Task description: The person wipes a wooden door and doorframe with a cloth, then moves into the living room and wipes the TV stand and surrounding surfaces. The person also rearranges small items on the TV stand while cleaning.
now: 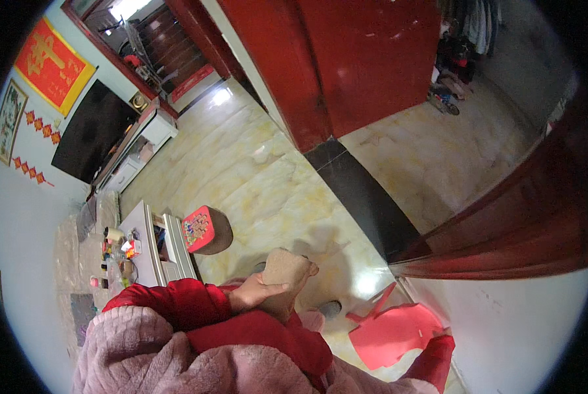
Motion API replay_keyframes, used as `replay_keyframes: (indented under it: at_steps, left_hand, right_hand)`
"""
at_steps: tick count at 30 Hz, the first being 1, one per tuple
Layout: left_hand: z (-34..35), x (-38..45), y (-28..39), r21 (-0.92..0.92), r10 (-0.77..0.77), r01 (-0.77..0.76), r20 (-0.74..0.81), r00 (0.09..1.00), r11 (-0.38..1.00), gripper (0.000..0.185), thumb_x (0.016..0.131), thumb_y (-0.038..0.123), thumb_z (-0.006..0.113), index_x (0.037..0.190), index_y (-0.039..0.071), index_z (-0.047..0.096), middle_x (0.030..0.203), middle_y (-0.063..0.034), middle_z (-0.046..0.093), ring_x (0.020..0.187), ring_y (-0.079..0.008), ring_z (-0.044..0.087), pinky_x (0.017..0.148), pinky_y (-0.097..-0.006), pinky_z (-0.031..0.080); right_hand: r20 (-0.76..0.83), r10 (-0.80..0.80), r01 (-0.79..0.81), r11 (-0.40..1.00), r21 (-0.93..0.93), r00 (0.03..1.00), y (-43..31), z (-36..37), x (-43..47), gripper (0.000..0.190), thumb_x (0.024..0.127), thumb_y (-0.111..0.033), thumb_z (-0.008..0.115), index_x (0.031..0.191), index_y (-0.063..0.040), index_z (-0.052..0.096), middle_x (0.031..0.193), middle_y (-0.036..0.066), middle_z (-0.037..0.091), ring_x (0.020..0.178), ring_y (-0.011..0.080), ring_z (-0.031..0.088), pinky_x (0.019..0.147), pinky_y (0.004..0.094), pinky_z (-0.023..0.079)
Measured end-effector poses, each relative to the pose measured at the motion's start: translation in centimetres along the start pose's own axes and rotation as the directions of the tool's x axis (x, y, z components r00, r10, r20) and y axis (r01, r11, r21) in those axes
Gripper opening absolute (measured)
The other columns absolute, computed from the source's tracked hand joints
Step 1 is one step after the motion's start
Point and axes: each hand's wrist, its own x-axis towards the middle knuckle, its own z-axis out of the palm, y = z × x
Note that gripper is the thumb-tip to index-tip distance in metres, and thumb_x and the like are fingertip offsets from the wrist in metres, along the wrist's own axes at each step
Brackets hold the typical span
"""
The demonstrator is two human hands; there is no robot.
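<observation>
My left hand (257,291) grips a beige, flat, cloth-like piece (286,271), with the thumb on top and the fingers hidden beneath it. The piece lies in front of my body, over the red garment. At the lower right, my right hand (441,333) is at the edge of a red plastic chair (395,332) and seems to grasp it; the red sleeve and the chair hide most of the fingers. The chair is beside the white wall, low and close to my right side.
Ahead on the left, a red-topped stool (199,230) stands by a white cabinet (143,241) bearing bottles and small boxes. A television (97,130) is by the left wall. Large red doors (373,64) rise ahead; a dark red curtain (515,216) hangs at the right.
</observation>
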Motion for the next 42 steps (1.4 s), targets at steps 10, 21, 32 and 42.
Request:
replay_keyframes:
  at_steps: [10,21,32,42]
  left_hand:
    - [-11.0,-2.2,3.0,-0.051,0.063,-0.066,-0.048,0.997,0.997,0.044,0.085,0.026,0.074,0.12,0.002,0.061,0.112,-0.0065,0.065,0.103,-0.0183,0.059,0.092,-0.0344,0.046]
    - [-34.0,-3.5,9.5,-0.503,0.334,-0.343,-0.112,0.936,0.793,0.04,0.086,0.022,0.071,0.117,0.0,0.058,0.105,-0.0068,0.064,0.094,-0.0167,0.06,0.084,-0.0337,0.048]
    - [-52.0,-3.8,9.6,-0.739,0.091,-0.413,-0.435,0.896,0.533,0.049,0.088,0.015,0.068,0.13,0.001,0.048,0.122,-0.0126,0.058,0.111,-0.0274,0.058,0.095,-0.0432,0.048]
    - [-63.7,0.0,18.5,-0.639,0.062,-0.675,-0.708,0.704,0.368,0.044,0.089,0.012,0.067,0.129,0.002,0.052,0.122,-0.0083,0.061,0.109,-0.0251,0.059,0.095,-0.0402,0.048]
  right_hand:
    - [-0.119,-0.275,0.291,0.945,0.151,0.954,-12.8,-2.9,-20.4,0.06,0.072,-0.032,0.069,0.126,-0.01,0.057,0.118,0.018,0.056,0.109,0.032,0.054,0.094,0.0413,0.043]
    - [0.289,-0.667,0.664,0.737,0.126,0.687,-38.7,-12.9,-37.1,0.053,0.073,-0.026,0.066,0.123,-0.011,0.059,0.108,0.019,0.059,0.1,0.0328,0.058,0.087,0.0424,0.045]
    - [0.482,-0.785,0.883,0.467,0.047,0.39,-63.6,-19.9,-44.7,0.047,0.074,-0.021,0.063,0.121,-0.013,0.062,0.098,0.019,0.062,0.091,0.0336,0.061,0.08,0.0435,0.048]
    - [0.623,-0.781,0.997,0.081,0.018,0.052,-91.9,-24.4,-46.4,0.044,0.075,-0.017,0.061,0.118,-0.014,0.064,0.089,0.019,0.065,0.083,0.0343,0.064,0.074,0.0445,0.05]
